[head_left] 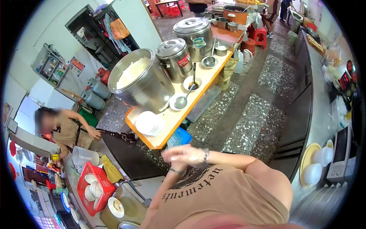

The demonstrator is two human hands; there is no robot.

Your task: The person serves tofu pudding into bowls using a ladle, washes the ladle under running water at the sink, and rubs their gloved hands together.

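In front of my torso, my right hand (pixel 194 155) lies over my left hand (pixel 179 165), the two touching. The right fingers look stretched out, though slightly blurred, and a clear shiny film like a thin plastic glove covers that hand. The left fingers are mostly hidden beneath it. No object shows in either hand. Just beyond them is a blue plastic bag (pixel 180 137) by the table corner. A stack of white bowls (pixel 150 123) stands on the near end of the wooden-edged table (pixel 155 142).
On the table stand a large open steel pot (pixel 143 91), two lidded steel pots and a ladle (pixel 181 102) on a plate. A red basket (pixel 103 191) of bowls sits at lower left. Behind it is another person (pixel 72 129). A steel counter (pixel 305 133) runs along the right.
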